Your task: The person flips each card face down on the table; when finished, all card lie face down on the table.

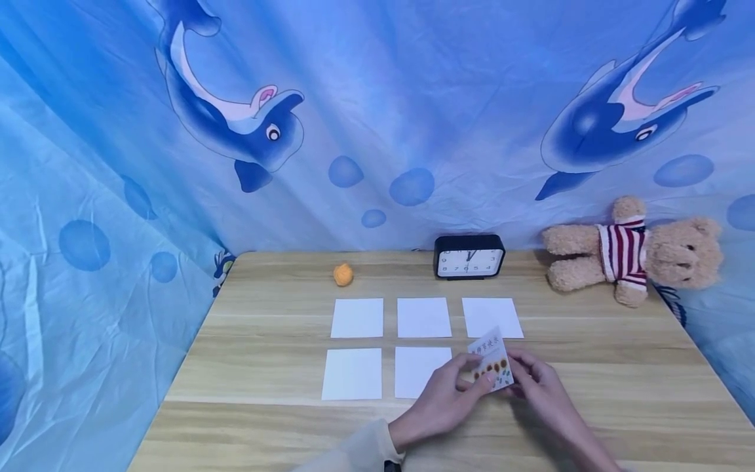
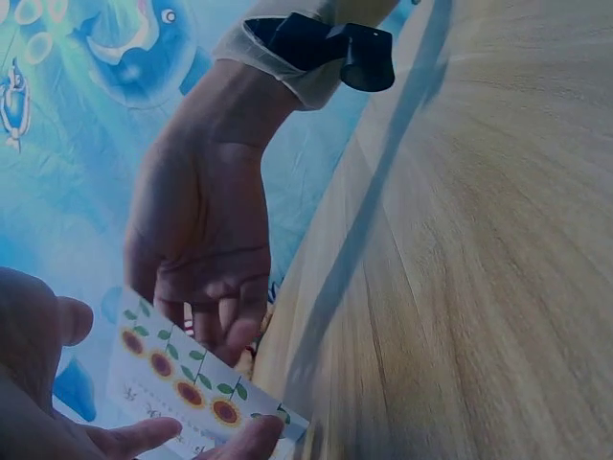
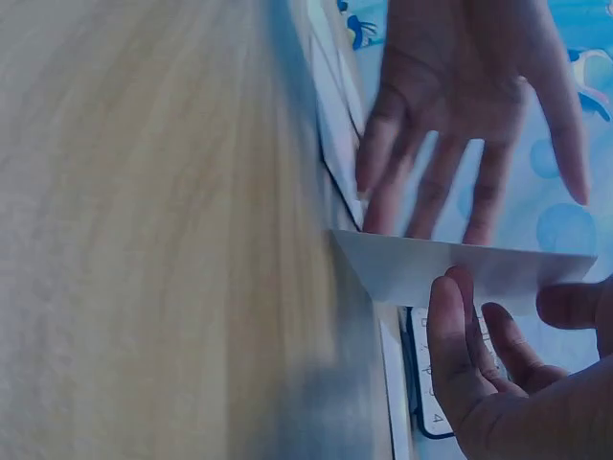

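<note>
A small white card [image 1: 495, 373], printed with a row of sunflowers and a line of writing, is held tilted above the table between both hands. From the left, my left hand [image 1: 445, 396] touches its printed side with fairly straight fingers [image 3: 484, 196], the thumb apart in the right wrist view. My right hand [image 1: 545, 393] holds it at the right edge, its bent fingers against the plain back. Several blank white square cards [image 1: 356, 318] lie flat beside and behind the hands. In the left wrist view, sunflowers [image 2: 190, 393] face my left fingers.
At the back of the wooden table [image 1: 265, 426] stand a black alarm clock [image 1: 468, 259] and an orange fuzzy ball [image 1: 343, 275]. A teddy bear [image 1: 628, 252] in a striped shirt lies at the back right. A blue dolphin curtain [image 1: 366, 98] hangs behind.
</note>
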{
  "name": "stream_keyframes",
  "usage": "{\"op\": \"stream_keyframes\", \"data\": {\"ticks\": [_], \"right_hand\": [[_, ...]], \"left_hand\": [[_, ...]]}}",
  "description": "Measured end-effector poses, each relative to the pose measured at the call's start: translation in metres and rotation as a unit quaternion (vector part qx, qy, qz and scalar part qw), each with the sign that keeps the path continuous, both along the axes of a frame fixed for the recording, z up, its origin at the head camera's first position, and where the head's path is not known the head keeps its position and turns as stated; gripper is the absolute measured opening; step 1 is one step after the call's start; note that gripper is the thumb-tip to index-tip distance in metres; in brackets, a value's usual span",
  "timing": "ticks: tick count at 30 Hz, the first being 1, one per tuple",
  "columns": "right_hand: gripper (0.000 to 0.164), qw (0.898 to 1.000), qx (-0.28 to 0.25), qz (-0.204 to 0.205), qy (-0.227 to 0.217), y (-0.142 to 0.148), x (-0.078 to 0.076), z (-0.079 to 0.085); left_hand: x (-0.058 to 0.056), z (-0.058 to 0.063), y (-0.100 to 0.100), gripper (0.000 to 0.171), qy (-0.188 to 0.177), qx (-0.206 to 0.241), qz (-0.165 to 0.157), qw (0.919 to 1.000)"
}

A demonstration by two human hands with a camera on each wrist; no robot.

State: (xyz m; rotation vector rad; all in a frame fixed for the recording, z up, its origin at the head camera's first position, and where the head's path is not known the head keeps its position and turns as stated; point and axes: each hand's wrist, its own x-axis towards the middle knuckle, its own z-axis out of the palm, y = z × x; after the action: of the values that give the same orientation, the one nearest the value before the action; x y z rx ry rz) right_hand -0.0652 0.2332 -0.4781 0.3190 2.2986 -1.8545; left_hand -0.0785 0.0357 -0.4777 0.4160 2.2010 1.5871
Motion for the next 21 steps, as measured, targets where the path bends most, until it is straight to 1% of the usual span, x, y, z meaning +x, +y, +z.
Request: {"op": "stream_keyframes", "data": {"ticks": [2, 6, 10, 13, 16, 18, 21], "right_hand": [[0.038, 1.0, 0.003, 0.004, 0.014, -0.0032, 0.0011, -0.0024], [0.038, 0.999, 0.012, 0.014, 0.04, -0.0078, 0.0027, -0.0058], [0.041, 0.997, 0.037, 0.021, 0.059, -0.011, 0.0044, -0.0075], [0.046, 0.997, 0.055, 0.021, 0.049, -0.0113, 0.0043, -0.0072], [0.053, 0.996, 0.079, 0.02, 0.03, -0.0098, 0.0036, -0.0064], [0.057, 0.995, 0.093, 0.021, 0.023, -0.008, 0.0024, -0.0067], [0.061, 0.994, 0.104, 0.012, 0.017, -0.0047, 0.0007, -0.0085]], "left_hand": [[-0.0005, -0.0001, -0.0003, 0.05, 0.002, 0.023, -0.003, 0.9997], [-0.003, -0.0006, 0.0003, 0.045, 0.012, 0.08, -0.007, 0.9967], [-0.0051, -0.0023, 0.0, 0.042, 0.022, 0.121, 0.001, 0.9924], [-0.0059, -0.0026, -0.0021, 0.038, 0.031, 0.139, 0.009, 0.9898], [-0.0061, -0.0022, -0.0049, 0.035, 0.041, 0.153, 0.016, 0.9872], [-0.0062, -0.0021, -0.0065, 0.036, 0.047, 0.162, 0.02, 0.9855], [-0.0067, -0.0026, -0.0081, 0.043, 0.046, 0.173, 0.028, 0.9834]]}}
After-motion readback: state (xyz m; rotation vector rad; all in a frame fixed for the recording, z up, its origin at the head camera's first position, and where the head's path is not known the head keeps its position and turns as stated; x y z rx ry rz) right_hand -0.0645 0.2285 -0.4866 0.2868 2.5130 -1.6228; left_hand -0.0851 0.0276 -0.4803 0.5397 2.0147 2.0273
